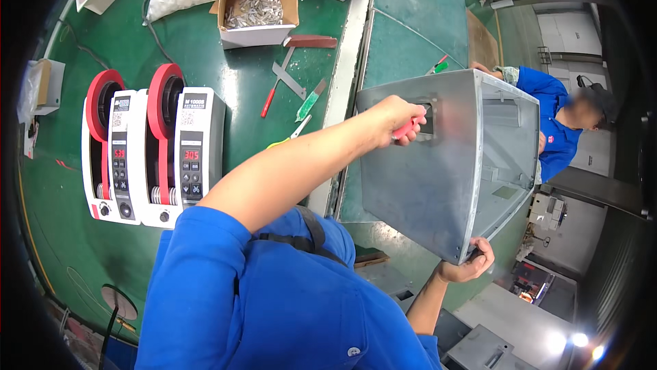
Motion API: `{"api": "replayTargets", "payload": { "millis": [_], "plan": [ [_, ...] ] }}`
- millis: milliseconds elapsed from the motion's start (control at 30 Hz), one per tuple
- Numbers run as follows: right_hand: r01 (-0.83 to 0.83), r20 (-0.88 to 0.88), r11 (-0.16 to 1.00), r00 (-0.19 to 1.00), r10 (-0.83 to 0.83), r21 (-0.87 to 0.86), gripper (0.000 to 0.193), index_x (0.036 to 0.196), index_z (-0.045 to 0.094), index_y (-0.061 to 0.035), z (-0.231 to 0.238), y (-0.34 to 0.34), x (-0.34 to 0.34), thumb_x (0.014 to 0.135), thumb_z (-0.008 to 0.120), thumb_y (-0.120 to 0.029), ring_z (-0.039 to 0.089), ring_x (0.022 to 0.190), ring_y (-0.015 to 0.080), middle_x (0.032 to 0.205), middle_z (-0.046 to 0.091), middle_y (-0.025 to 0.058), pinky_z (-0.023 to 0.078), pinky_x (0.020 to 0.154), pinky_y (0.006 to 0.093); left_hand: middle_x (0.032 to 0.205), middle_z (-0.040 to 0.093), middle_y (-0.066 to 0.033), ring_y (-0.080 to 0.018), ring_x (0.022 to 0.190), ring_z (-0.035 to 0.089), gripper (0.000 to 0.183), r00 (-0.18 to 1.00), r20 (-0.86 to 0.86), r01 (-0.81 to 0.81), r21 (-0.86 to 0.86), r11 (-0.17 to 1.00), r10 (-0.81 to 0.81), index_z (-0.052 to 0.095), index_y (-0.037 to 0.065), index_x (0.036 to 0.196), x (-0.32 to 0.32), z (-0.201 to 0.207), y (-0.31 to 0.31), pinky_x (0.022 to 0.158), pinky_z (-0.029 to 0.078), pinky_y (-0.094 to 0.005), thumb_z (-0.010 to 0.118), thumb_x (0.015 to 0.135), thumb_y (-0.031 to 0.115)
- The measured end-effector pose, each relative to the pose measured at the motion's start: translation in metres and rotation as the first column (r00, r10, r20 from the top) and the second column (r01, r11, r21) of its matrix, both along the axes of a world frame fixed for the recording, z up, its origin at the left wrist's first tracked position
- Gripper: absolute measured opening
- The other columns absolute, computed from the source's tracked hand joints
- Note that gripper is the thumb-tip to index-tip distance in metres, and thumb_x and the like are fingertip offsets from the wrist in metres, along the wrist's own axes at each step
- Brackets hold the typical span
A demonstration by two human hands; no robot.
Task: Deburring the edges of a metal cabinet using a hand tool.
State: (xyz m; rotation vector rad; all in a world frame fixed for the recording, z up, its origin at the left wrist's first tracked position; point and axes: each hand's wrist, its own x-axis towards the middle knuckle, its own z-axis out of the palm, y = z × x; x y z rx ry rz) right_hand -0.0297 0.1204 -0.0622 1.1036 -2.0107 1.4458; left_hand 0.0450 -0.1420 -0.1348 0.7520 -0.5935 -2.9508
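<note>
A large grey sheet-metal box (424, 172) stands tilted at the right, its open side facing right. My left hand (404, 122) is closed round a red-handled tool (405, 129) at a small rectangular cutout (427, 122) in the box's wall. The tool's working end is hidden, so its exact kind cannot be told. Lower down, my right hand (472, 262) grips the box's near bottom corner, fingers wrapped over the edge.
Two tape dispensers (195, 144) with red tape stand on the green table at left. Behind are a carton of small metal parts (287, 18), a green-handled knife (311, 100), scissors (295, 132) and a metal square (289, 79). Beyond the box is a co-worker in blue (558, 120).
</note>
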Motion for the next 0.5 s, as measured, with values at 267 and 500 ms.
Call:
{"api": "replayTargets", "payload": {
  "millis": [267, 500],
  "plan": [
    [0.000, -0.030, 1.000, 1.000, 0.001, 0.007, 0.028, 0.082, 0.045, 0.0038, 0.000, -0.002, -0.001, 0.079, 0.025, -0.016, 0.043, 0.067, 0.0203, 0.064, 0.046, 0.0125, 0.036, 0.065, 0.0336, 0.058, 0.044, -0.0003, -0.0038, 0.042, 0.036, 0.010, 0.991, -0.054, 0.120, -0.041, 0.992, -0.122, 0.053, 0.001, 0.072, 0.001, -0.002, -0.027, 0.032, 0.024, -0.0160, 0.062, 0.072, 0.005],
    [-0.006, -0.029, 1.000, 1.000, 0.006, 0.018, 0.027, 0.082, 0.043, 0.0027, -0.002, 0.000, -0.003, 0.080, 0.024, -0.016, 0.041, 0.067, 0.0197, 0.065, 0.046, 0.0120, 0.036, 0.064, 0.0331, 0.057, 0.043, 0.0008, -0.0038, 0.040, 0.031, 0.008, 0.973, 0.043, 0.228, -0.341, 0.912, -0.227, 0.054, 0.001, 0.073, -0.005, -0.010, -0.029, 0.033, 0.018, -0.0181, 0.059, 0.068, 0.004]
  ]
}}
